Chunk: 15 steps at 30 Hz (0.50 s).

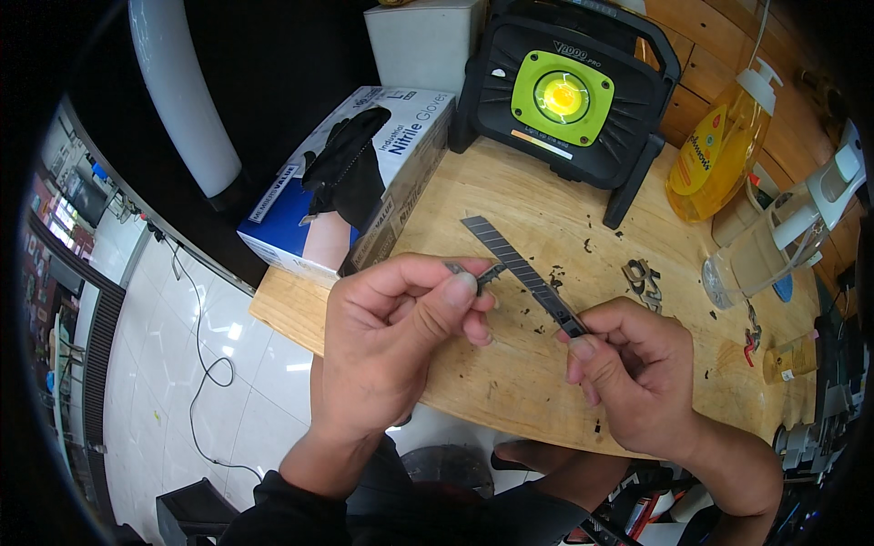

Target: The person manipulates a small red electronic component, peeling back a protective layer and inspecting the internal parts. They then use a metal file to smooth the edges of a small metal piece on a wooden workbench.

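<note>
In front of me, above the wooden table (473, 387), my left hand (387, 332) pinches a small dark grey piece (492, 274) between thumb and forefinger; most of it is hidden by the fingers. My right hand (637, 373) is closed around a snap-off utility knife (528, 278), its long scored blade slid far out and slanting up to the left. The blade lies close to the piece's exposed end; whether they touch I cannot tell. Dark shavings (557, 276) are scattered on the tabletop beneath. Beyond the knife lies a small grey cut-out part (643, 284).
At the back left stands a glove box (401, 150) with a black glove poking out. A lit work lamp (564, 100) faces me. On the right are a yellow soap bottle (710, 164), a clear pump bottle (760, 250) and a small amber bottle (790, 358).
</note>
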{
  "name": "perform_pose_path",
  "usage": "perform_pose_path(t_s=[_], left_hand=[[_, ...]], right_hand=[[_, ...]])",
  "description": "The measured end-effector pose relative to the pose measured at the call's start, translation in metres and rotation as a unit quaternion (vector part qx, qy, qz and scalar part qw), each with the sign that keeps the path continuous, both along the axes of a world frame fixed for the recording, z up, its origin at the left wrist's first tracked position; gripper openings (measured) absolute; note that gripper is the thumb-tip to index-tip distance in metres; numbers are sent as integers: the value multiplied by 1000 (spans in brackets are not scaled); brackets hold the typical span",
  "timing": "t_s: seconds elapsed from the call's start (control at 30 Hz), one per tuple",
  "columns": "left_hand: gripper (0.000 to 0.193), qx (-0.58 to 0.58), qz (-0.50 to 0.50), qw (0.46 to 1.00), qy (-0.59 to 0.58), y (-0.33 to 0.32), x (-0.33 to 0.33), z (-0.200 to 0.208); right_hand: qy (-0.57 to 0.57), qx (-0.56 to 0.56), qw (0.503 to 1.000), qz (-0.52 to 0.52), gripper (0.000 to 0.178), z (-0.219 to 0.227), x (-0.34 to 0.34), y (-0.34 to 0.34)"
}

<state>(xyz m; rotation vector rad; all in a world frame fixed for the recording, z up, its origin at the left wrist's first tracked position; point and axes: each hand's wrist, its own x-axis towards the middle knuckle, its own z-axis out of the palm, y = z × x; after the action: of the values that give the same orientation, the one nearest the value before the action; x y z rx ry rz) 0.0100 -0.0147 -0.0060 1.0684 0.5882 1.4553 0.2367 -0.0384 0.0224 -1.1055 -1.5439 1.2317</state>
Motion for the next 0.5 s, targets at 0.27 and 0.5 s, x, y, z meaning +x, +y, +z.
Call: perform_pose_path(t_s=[0.27,0.5], left_hand=[[19,8,1,1000,29,-1,-1,0],[20,-8,2,999,41,-4,1,3]], right_hand=[[-9,27,999,25,11,-4,3,1],[-11,-3,1000,14,8,0,2,1]])
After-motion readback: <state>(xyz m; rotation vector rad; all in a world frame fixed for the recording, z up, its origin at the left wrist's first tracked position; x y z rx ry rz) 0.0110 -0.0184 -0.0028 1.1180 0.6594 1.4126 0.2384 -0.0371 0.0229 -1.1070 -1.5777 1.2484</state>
